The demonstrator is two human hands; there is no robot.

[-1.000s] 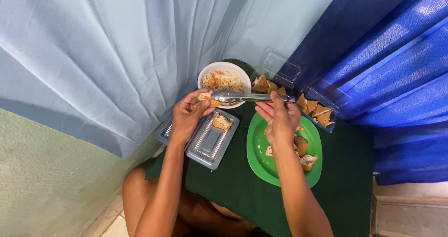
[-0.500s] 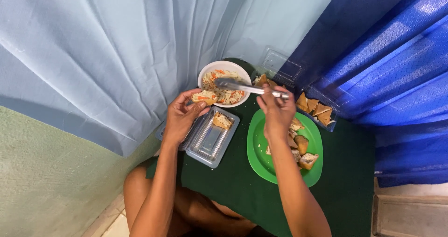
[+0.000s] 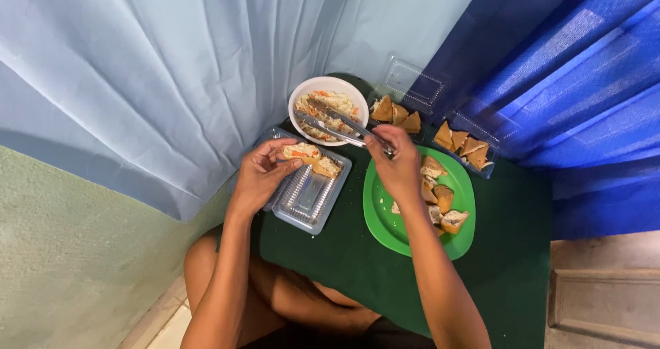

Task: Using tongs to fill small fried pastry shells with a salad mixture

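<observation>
Near frame centre, left hand (image 3: 260,177) pinches a filled bread piece (image 3: 300,152); right hand (image 3: 399,167) grips tongs (image 3: 335,121) in the salad bowl (image 3: 300,96); unfilled pieces (image 3: 440,194) remain.

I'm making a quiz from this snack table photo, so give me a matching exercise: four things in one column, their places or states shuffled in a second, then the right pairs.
1. metal tongs
2. filled bread piece
3. green plate
4. white bowl

a. holds shredded salad
b. in the left hand
c. carries bread chunks
d. in the right hand, tips in the bowl

Pairs: 1-d, 2-b, 3-c, 4-a
</observation>
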